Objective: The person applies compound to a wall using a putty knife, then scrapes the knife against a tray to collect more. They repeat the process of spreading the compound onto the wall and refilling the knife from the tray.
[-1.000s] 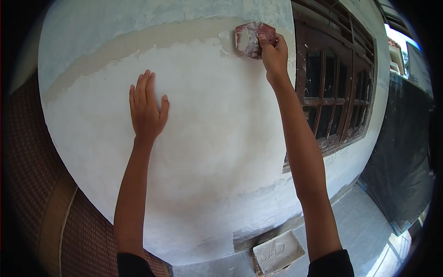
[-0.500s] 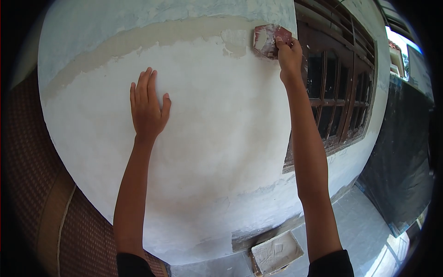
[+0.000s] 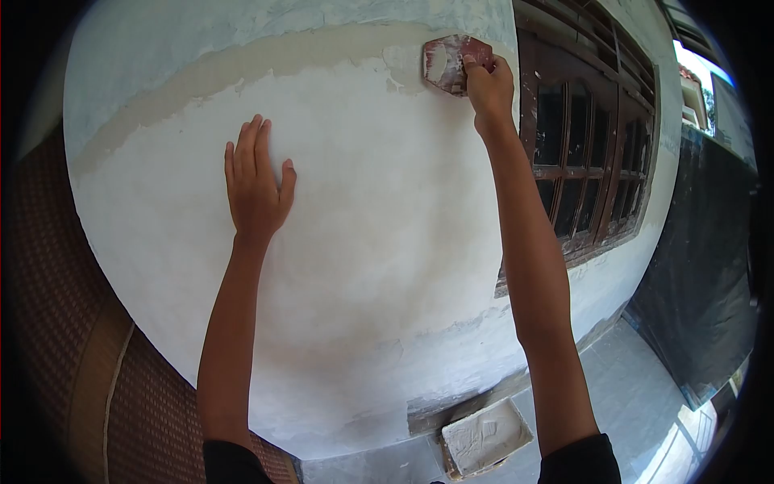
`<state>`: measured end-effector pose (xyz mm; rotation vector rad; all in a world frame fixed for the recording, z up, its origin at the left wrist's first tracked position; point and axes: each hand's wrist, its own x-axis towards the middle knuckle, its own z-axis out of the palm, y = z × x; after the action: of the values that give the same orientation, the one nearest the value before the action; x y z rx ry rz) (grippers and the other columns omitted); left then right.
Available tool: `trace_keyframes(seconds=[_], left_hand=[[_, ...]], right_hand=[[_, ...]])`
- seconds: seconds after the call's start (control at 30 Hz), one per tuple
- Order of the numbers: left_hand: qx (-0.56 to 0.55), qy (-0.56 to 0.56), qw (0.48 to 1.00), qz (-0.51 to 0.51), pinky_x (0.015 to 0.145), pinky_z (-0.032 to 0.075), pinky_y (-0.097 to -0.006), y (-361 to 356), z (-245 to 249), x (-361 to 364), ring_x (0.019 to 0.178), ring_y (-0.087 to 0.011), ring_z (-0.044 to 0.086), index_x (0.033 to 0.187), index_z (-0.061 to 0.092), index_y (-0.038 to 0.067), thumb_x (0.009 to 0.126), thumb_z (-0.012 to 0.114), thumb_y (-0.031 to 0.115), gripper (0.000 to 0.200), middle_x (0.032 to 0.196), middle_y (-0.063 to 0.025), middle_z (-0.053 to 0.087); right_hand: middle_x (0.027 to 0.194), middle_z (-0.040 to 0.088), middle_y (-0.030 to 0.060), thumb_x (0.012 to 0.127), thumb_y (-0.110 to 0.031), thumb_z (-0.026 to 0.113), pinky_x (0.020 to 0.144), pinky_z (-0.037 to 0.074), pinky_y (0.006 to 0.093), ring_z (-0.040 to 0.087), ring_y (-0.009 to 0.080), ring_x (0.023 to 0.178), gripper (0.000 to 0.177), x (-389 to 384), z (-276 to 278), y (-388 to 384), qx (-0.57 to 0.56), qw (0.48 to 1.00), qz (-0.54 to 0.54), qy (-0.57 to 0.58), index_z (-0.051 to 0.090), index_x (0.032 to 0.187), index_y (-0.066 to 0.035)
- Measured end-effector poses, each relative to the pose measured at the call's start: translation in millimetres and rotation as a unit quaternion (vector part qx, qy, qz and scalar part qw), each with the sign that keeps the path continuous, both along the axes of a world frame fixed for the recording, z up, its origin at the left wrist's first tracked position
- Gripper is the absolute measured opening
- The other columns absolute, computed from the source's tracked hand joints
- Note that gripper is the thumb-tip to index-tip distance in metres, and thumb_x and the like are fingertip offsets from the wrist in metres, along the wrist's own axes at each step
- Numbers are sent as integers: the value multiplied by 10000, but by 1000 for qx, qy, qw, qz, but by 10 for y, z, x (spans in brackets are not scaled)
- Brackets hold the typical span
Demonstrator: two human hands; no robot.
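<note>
Red scraper (image 3: pixel 439 68) in the grip, I watch both bare hands through the head camera. On the left, the left hand (image 3: pixel 258 185) is spread open and lies flat against the wall (image 3: pixel 363 202), thumb apart from the fingers, holding nothing. On the right, the right hand (image 3: pixel 492 89) is closed on the scraper's near edge, its thumb over the smeared face.

Left of the left hand I see a brown woven panel (image 3: pixel 48 258). Above that hand a rough beige band (image 3: pixel 242 68) runs across the whitish wall toward the scraper. Below and between the hands, near the right forearm, a tray (image 3: pixel 498 457) of pale paste sits on the grey floor (image 3: pixel 617 379). Right of the right hand comes a dark wooden window (image 3: pixel 605 153), then a black sheet (image 3: pixel 693 266).

I find the scraper up and right of the left hand, just left of the right hand's knuckles.
</note>
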<state>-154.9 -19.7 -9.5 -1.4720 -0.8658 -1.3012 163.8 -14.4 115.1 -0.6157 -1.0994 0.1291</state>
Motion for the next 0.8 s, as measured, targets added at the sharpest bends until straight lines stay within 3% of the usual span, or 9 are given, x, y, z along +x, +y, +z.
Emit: trace_keyframes(seconds=[0.13,0.23,0.43,0.5,0.53,0.57,0.63,0.8], left_hand=[[6,4,1000,3,1195,237,-501,10,26,-10,1436,-261,367,1463,414,47,890,582,153,606,1520,-96,425],[5,9,1000,4,1195,238,-501,4,30,-27,1436,-263,369,1465,411,46,889,583,153,610,1520,-98,425],[-3,5,1000,-1,1194,241,-499,-3,29,-29,1434,-267,372,1464,413,48,886,586,156,613,1520,-97,425],[-1,3,1000,-1,1194,241,-499,-4,18,-17,1433,-267,373,1463,414,49,887,584,157,610,1520,-96,425],[2,1,1000,-1,1194,242,-499,0,25,-10,1433,-267,374,1463,415,49,888,582,157,608,1520,-95,425],[3,0,1000,-2,1194,242,-499,-1,19,-10,1433,-267,374,1463,415,49,888,582,157,608,1520,-95,425],[0,-2,1000,1,1194,242,-497,2,25,-1,1432,-268,375,1462,418,50,889,577,157,604,1519,-96,427],[8,10,1000,1,1195,243,-496,5,26,-17,1433,-267,373,1461,418,49,884,583,149,608,1516,-96,433]], right_hand=[[1104,668,167,929,-183,657,890,498,355,647,239,999,334,-285,30,-28,8,999,14,-36,576,1167,37],[1067,684,180,923,-177,652,885,503,366,663,271,991,338,-505,29,-96,6,995,-50,-84,576,1172,40],[1075,684,187,907,-169,665,859,519,366,673,272,975,355,-214,17,-80,-32,995,-95,-27,575,1176,45],[1082,679,182,912,-157,656,851,524,357,673,254,971,347,-16,17,-60,-23,994,-104,-11,576,1179,48],[1000,661,95,937,-166,665,777,485,312,593,149,860,280,34,20,-28,8,998,-64,24,608,1126,33],[1000,661,95,937,-166,665,777,485,312,593,149,860,280,58,24,25,9,998,-64,23,608,1126,33],[1075,675,166,924,-166,650,848,514,361,660,231,948,343,-39,39,-21,28,999,17,3,575,1186,42],[1063,683,181,921,-194,668,896,496,366,661,273,987,367,-315,10,-29,5,993,-87,-84,582,1189,40]])
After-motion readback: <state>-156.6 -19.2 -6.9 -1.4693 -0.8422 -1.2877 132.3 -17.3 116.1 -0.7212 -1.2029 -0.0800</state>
